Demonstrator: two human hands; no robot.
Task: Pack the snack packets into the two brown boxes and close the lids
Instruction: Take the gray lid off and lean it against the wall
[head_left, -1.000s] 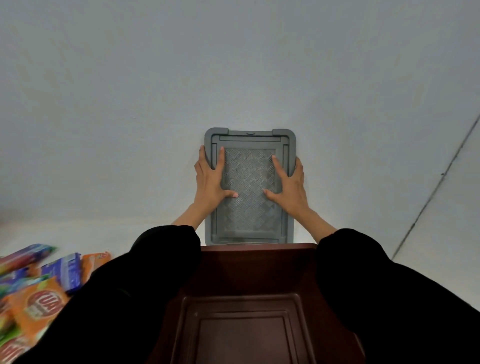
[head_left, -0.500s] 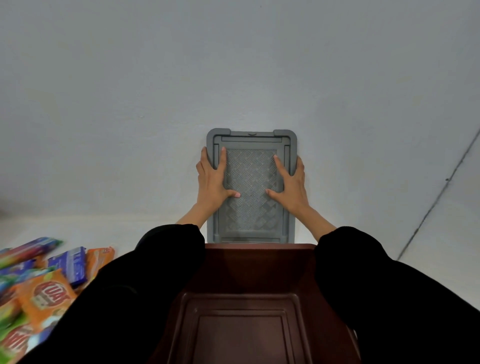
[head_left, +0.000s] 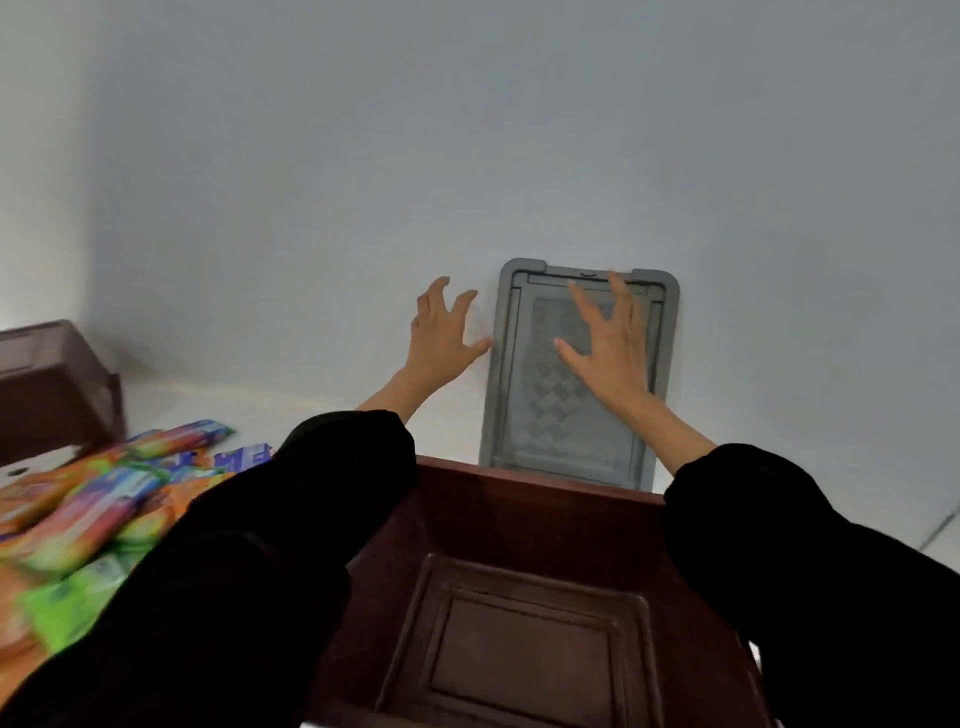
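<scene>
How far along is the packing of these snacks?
Barely begun. Done: the grey lid lies off, beyond the near brown box, which is empty. In hand: nothing; the left hand is spread beside the lid, the right hand over it. Left: all the snack packets, the second brown box, then lids.

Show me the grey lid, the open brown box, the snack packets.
grey lid (head_left: 561, 431), head view, patterned centre panel.
open brown box (head_left: 519, 675), head view, bare inner floor.
snack packets (head_left: 93, 514), head view, topmost packet.
</scene>
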